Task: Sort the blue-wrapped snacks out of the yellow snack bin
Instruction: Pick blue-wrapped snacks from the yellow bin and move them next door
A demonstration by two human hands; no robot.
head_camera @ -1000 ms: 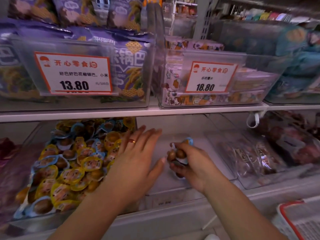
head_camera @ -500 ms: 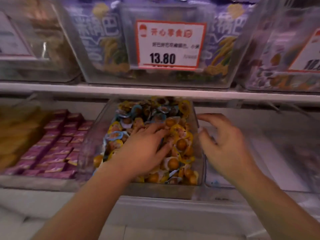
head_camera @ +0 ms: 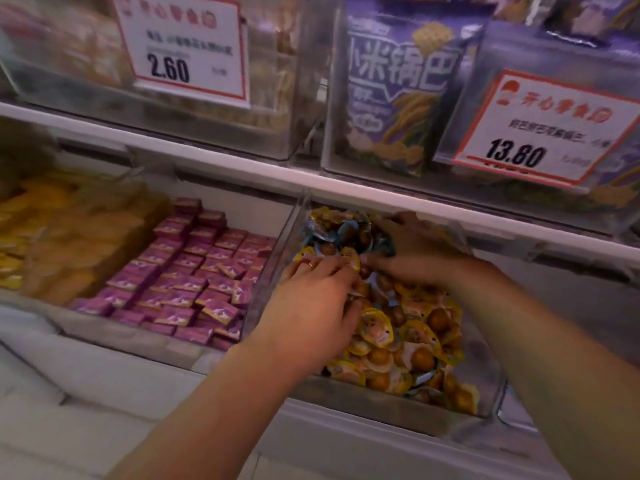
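On the lower shelf, both hands dig into the clear bin (head_camera: 485, 393) of yellow snacks (head_camera: 412, 344): left hand (head_camera: 311, 306) curled, right hand (head_camera: 412, 261) reaching blue-wrapped snacks (head_camera: 341, 233) at the far end; grips unclear. Loose, slippery packets could spill or mix.

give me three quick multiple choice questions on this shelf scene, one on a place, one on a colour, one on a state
1. Where are the blue-wrapped snacks bunched in the snack bin?
A front
B back
C outside it

2. What colour are the small packets in the bin to the left?
A purple
B green
C white

3. Where is the left hand?
A on the shelf edge
B down among the snacks
C on a price tag

Answers: 1 B, blue wrappers cluster at the far end. 2 A, they are plainly purple. 3 B, its fingers lie on the pile.
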